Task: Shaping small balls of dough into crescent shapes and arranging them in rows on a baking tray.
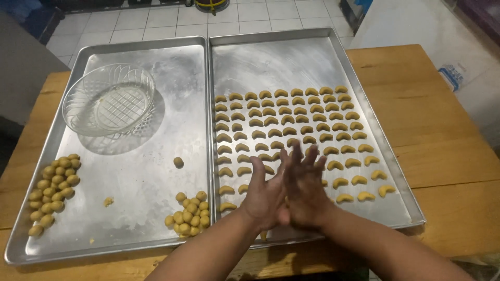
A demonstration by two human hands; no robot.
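Pale yellow dough is everywhere on the two metal trays that lie side by side on a wooden table [448, 130]. Over the near part of the right tray [291, 57] the left hand [263, 195] and the right hand [307, 190] are pressed palm against palm, fingers stretched out straight and slightly spread, pointing away toward the far side; whether a bit of dough lies between the palms cannot be told. Beneath and beyond the hands, rows of small crescent-shaped dough pieces [291, 117] fill the middle of that tray. On the left tray [156, 208] a heap of dough balls [190, 214] sits near the hands at the tray's near right corner, a second heap [52, 187] lies along its left edge, and a single ball [178, 162] rests alone between them. An empty cut-glass bowl [109, 99] stands at the far left of that tray.
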